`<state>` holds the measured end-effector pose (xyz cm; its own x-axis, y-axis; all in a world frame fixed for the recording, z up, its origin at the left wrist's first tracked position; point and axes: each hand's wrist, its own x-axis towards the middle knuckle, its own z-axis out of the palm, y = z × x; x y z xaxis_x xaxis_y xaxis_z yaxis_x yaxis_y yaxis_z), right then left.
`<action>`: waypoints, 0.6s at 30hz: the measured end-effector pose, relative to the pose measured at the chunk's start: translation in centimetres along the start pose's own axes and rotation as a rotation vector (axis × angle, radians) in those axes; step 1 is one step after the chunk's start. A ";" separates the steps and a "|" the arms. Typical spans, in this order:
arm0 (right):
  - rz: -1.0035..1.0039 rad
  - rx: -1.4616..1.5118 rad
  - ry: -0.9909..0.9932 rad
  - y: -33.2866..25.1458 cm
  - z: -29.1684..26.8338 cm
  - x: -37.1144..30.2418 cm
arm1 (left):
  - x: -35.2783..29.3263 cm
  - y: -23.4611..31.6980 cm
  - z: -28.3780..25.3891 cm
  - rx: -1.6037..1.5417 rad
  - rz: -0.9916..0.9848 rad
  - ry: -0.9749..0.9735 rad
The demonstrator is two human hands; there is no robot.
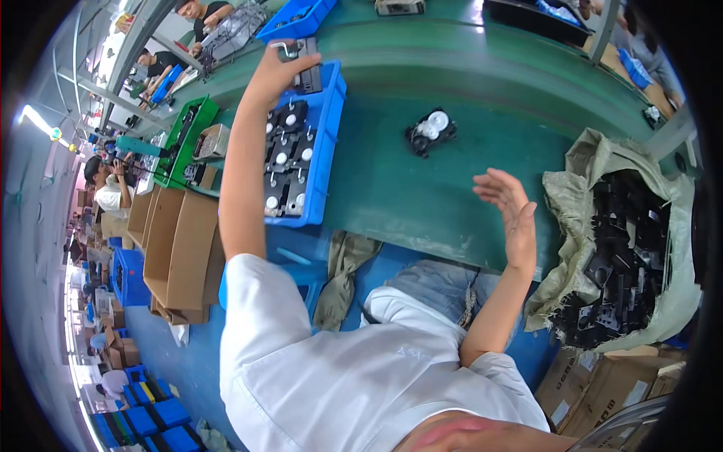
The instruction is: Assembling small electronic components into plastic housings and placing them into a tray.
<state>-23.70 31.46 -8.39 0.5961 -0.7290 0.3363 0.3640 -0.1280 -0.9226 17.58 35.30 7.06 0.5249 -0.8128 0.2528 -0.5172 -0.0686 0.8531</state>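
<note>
My left hand [277, 69] is stretched out to the far end of a blue plastic bin [329, 151]. It is closed on a black plastic part [307, 64] with a bent metal piece, and the palm hides some of the grip. Rows of black assemblies [284, 184] with white round pieces and metal hooks lie in the bin. My right hand [512, 215] hovers over the green bench with fingers apart, holding nothing. Beyond it, a single black mechanism with white gears [431, 132] rests on the bench, touched by neither hand.
At the right, a woven sack [568, 203] full of black parts stands against the bench [376, 181]. Cardboard boxes [181, 248] and a green bin [184, 143] are at the left. Another blue bin [297, 19] sits farther back. Other people work across the line.
</note>
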 end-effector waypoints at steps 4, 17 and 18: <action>-0.029 0.010 0.054 -0.1 -0.9 -0.2 | 4.5 -7.9 -1.0 0.018 -0.151 -0.052; -0.020 0.054 0.133 0.5 -1.8 0.2 | 6.6 -11.3 0.5 0.613 -0.279 -0.039; -0.013 0.052 0.129 0.6 -1.8 0.2 | 6.5 -12.2 0.4 0.646 -0.235 -0.050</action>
<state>-24.67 30.07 -9.18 0.4957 -0.8083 0.3178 0.4095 -0.1052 -0.9062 26.99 30.60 -1.88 0.6488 -0.7586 0.0595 -0.7006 -0.5649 0.4361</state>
